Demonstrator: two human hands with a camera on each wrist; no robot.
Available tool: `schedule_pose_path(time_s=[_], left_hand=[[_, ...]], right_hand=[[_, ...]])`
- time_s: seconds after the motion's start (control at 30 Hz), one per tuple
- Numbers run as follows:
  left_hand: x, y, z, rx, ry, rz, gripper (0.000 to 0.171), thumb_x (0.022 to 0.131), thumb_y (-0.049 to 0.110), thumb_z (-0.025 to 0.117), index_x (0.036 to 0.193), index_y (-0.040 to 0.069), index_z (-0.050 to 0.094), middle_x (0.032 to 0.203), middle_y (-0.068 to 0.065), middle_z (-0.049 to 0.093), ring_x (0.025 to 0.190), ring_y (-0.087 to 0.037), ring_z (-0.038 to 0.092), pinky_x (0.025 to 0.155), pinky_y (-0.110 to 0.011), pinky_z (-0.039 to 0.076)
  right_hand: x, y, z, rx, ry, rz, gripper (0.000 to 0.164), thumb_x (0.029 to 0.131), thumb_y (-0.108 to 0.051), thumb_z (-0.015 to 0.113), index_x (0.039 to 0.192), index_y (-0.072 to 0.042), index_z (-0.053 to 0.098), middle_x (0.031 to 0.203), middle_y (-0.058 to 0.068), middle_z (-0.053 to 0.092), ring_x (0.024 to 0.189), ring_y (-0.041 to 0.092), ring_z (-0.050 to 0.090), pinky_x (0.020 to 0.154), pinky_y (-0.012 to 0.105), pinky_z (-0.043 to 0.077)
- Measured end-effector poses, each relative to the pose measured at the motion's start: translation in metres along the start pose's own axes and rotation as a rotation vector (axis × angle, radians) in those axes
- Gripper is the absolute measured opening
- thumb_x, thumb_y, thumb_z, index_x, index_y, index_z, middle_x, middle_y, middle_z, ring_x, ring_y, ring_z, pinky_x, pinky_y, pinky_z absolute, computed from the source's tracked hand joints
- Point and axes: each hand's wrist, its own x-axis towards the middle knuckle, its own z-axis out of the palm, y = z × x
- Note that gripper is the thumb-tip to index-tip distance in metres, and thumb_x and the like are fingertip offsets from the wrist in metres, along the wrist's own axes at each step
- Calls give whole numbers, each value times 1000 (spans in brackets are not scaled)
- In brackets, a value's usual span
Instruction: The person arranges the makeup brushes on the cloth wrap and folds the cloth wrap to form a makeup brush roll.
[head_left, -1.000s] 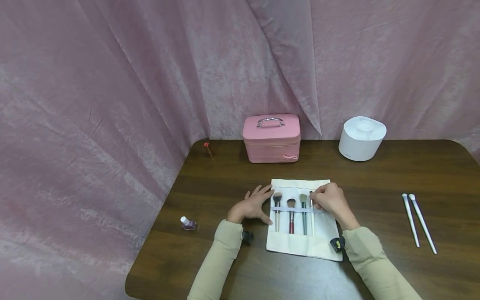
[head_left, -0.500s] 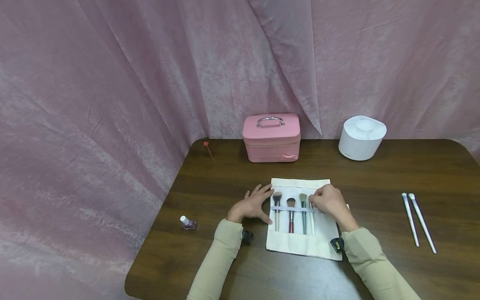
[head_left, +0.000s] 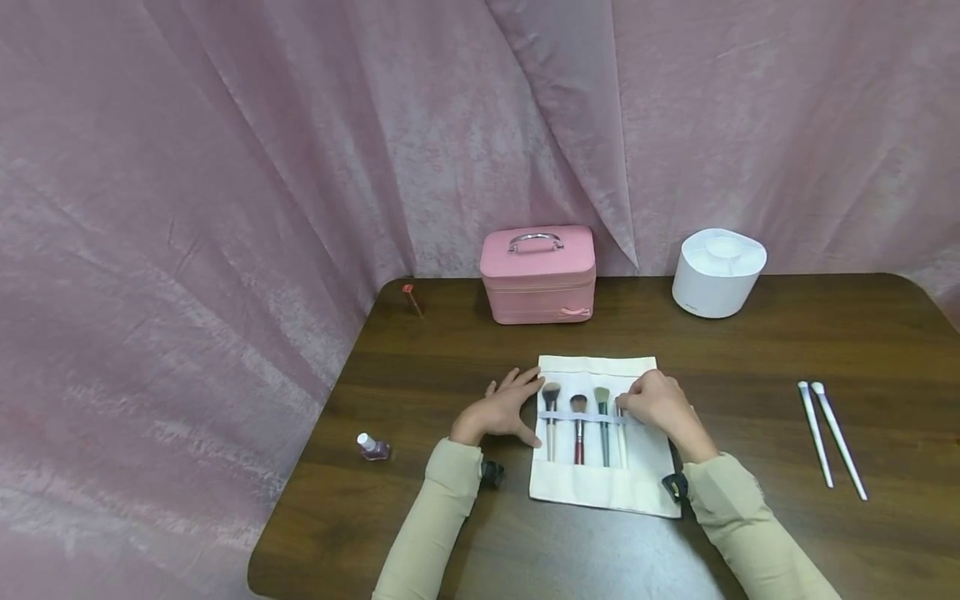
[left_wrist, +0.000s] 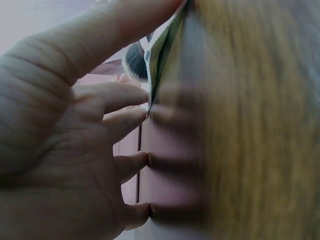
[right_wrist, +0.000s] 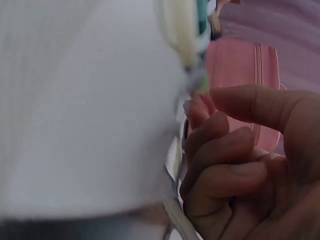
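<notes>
A white cloth brush roll [head_left: 652,471] lies unrolled on the table, with several makeup brushes tucked under its elastic band. My left hand [head_left: 501,410] rests at the roll's left edge, fingers spread; in the left wrist view the fingertips [left_wrist: 142,115] meet the cloth edge and the tabletop. My right hand [head_left: 660,407] pinches the upper end of the rightmost brush, a white-handled makeup brush [head_left: 622,446], whose head is hidden by the fingers. To its left lie a green-handled brush [head_left: 604,442], a red-handled brush [head_left: 579,442] and a pale-handled brush [head_left: 551,437].
Two white-handled brushes [head_left: 838,437] lie on the table [head_left: 750,358] at the right. A pink vanity case [head_left: 538,283] and a white organizer [head_left: 718,279] stand at the back. Nail polish [head_left: 373,447] and a slim red-capped tube [head_left: 412,300] are on the left.
My right hand has shifted slightly down along the white-handled brush, covering its head. The left hand stays at the roll's edge. The head view has shifted slightly.
</notes>
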Motion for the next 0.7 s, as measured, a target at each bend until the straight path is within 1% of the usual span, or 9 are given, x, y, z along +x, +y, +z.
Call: schedule_pose_path(time_s=[0.13,0.2,0.27,0.33,0.43,0.5,0.63,0.7], left_hand=[[-1,1,-1,1,0,-2,105,75,25,92,160,13,31,169,0,13,155,-29,2,118,-62,5],[-2,1,-1,1,1,-2,106,75,25,92,160,13,31,169,0,13,155,-29,2,119,-61,5],[-1,1,-1,4,0,-2,106,75,25,92,160,13,31,169,0,13,155,-29,2,119,-61,5],[0,0,-1,9,1,-3,106,75,25,92,160,13,31,169,0,13,155,-29,2,119,-61,5],[1,0,0,11,2,-5,105,75,26,92,160,13,31,169,0,13,155,-29,2,119,-61,5],[1,-1,0,12,3,-6,105,76,26,92,160,14,31,169,0,13,155,-29,2,119,-61,5],[0,0,0,6,0,-8,106,75,26,92,160,13,31,169,0,13,155,-29,2,119,-61,5],[-1,0,0,4,-4,-10,106,75,26,92,160,13,30,169,0,12,155,-29,1,119,-61,4]], right_hand=[[-2,-1,-8,9,10,-41,31,97,-19,61,75,2,70,63,3,49,61,19,44,54,31,36],[-3,-2,-12,15,36,-72,29,98,-19,60,91,5,75,74,8,58,70,23,50,59,33,40],[-3,-2,-14,23,64,-99,30,99,-19,60,100,7,74,85,12,64,76,26,53,63,34,42],[-1,0,-16,28,100,-132,30,99,-19,60,104,7,74,90,13,67,79,27,54,65,35,43],[1,3,-18,48,144,-157,29,99,-18,59,105,6,74,91,14,69,79,27,55,66,35,43],[1,7,-19,70,168,-154,29,99,-18,59,107,6,73,92,15,69,78,27,56,66,36,45],[-1,14,-26,106,210,-121,29,101,-17,56,111,7,71,102,21,70,84,29,58,70,37,48],[-2,18,-30,114,236,-116,28,100,-16,56,109,6,71,102,23,70,81,29,59,67,37,48]])
